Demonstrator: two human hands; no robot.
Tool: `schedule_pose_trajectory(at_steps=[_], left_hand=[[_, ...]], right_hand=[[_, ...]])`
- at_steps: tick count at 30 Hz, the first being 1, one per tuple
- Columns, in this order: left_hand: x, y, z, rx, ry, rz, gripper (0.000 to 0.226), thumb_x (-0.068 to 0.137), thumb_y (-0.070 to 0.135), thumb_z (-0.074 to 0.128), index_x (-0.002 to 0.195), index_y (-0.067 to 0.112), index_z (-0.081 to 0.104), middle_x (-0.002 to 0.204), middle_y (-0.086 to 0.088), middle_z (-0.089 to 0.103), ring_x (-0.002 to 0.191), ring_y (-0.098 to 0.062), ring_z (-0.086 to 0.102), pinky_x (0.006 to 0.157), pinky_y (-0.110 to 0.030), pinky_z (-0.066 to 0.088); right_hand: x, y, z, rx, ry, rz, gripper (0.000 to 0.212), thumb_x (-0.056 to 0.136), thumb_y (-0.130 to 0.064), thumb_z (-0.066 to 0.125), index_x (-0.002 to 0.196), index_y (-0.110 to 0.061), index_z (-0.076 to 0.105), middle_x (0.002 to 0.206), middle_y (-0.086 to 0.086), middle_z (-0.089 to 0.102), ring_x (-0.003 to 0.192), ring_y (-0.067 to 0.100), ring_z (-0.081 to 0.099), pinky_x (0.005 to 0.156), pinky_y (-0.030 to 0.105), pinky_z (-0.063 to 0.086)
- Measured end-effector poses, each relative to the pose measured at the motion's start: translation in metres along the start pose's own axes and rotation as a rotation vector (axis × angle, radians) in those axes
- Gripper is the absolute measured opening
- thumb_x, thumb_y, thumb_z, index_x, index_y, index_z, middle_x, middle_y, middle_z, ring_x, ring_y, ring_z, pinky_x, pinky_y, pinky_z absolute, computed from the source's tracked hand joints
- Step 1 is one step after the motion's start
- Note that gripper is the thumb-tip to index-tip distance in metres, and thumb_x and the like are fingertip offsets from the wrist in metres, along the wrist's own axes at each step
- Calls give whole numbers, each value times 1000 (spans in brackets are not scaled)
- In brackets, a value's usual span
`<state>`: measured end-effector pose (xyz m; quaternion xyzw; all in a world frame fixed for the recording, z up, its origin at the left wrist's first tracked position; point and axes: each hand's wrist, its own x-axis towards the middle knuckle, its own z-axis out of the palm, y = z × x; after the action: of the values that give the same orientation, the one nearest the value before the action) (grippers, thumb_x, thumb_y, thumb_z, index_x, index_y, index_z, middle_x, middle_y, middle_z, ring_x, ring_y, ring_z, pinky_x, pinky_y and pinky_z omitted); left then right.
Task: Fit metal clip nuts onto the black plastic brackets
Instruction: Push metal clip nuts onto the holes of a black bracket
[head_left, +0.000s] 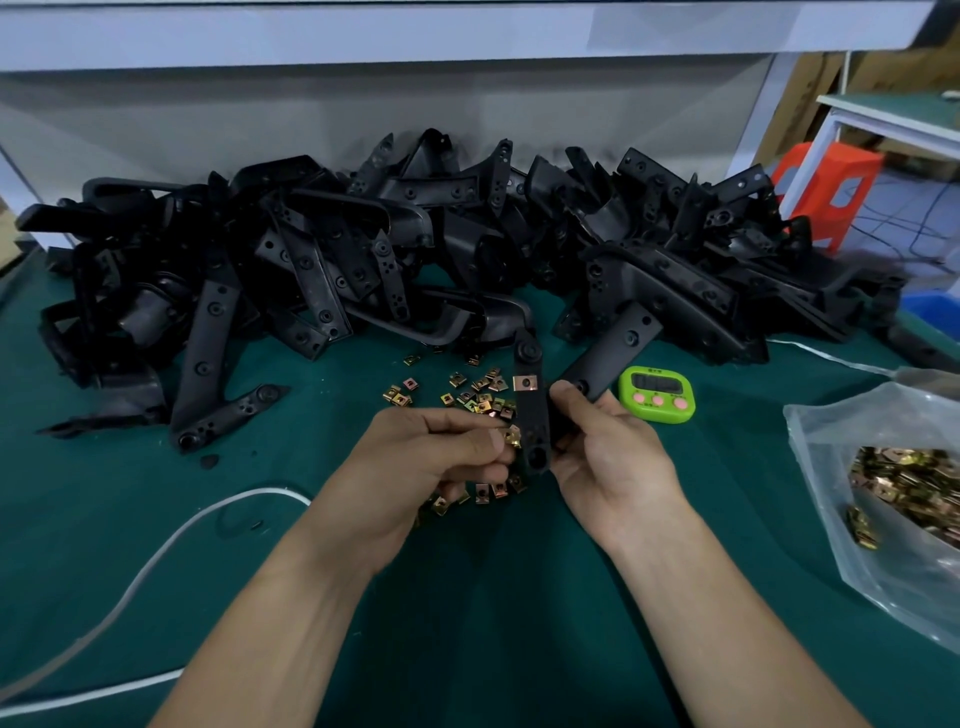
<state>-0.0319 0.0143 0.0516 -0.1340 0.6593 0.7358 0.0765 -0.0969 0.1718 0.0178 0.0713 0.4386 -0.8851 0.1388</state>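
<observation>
Right hand (602, 441) grips the bracket (534, 415), left hand (447, 447) pinches a clip nut (513, 436) at its 9 o'clock edge (a fitted nut (524, 383) sits toward 12). A skewed push could jam it

Access: heap closes the far side, bare mat near
Bracket pile (363, 249) spans the far mat side to side; loose clip nuts (467, 395) scattered just before it, some under the left hand (441, 457). Green timer (657, 392) just beyond the right hand (608, 462); plastic bag (826, 467) of nuts at right edge. White cable (171, 538) curves across near left. Bare green mat (493, 623) between the forearms
</observation>
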Motion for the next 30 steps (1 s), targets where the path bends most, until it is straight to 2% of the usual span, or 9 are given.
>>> schedule_pose_trajectory(at_steps=[2, 5, 13, 20, 26, 30], left_hand=[[0, 0, 1, 0, -2, 0, 10, 84, 11, 77, 82, 19, 82, 88, -10, 79, 71, -13, 75, 53, -19, 42], [0, 0, 2, -8, -1, 0, 10, 85, 10, 76, 82, 18, 82, 88, -11, 79, 70, -13, 74, 53, -20, 42], [-2, -1, 6, 10, 5, 11, 13, 84, 10, 78, 81, 22, 82, 86, -10, 79, 72, -16, 74, 52, -17, 43], [0, -5, 11, 44, 86, 43, 14, 75, 7, 85, 71, 20, 82, 70, -1, 74, 60, -4, 66, 50, -10, 45], [1, -10, 16, 5, 98, -51, 12, 74, 12, 85, 68, 21, 81, 74, -2, 76, 65, -6, 67, 53, -15, 45], [1, -14, 20, 60, 128, -17, 9, 74, 10, 86, 71, 18, 81, 71, -3, 74, 61, -6, 60, 53, -14, 44]], right_hand=[[0, 0, -1, 9, -7, -6, 12, 99, -6, 60, 90, -14, 64, 82, 7, 70, 72, 20, 67, 64, 33, 58], [0, -1, 0, 12, -12, -8, 14, 99, -6, 59, 88, -14, 64, 80, 6, 71, 70, 20, 68, 68, 37, 57], [-1, 0, 1, -23, 15, -21, 9, 99, -5, 59, 96, -13, 62, 97, 14, 66, 80, 23, 65, 76, 38, 55], [-2, 3, 4, -65, 9, -52, 13, 100, -5, 59, 92, -15, 64, 83, 3, 70, 71, 14, 68, 70, 32, 54], [-5, 5, 4, -86, 32, -121, 17, 99, -3, 61, 87, -16, 61, 77, 0, 67, 68, 13, 64, 62, 27, 54], [-6, 6, 4, -92, 36, -147, 14, 98, -2, 61, 90, -14, 61, 81, 3, 65, 74, 17, 62, 69, 31, 56]])
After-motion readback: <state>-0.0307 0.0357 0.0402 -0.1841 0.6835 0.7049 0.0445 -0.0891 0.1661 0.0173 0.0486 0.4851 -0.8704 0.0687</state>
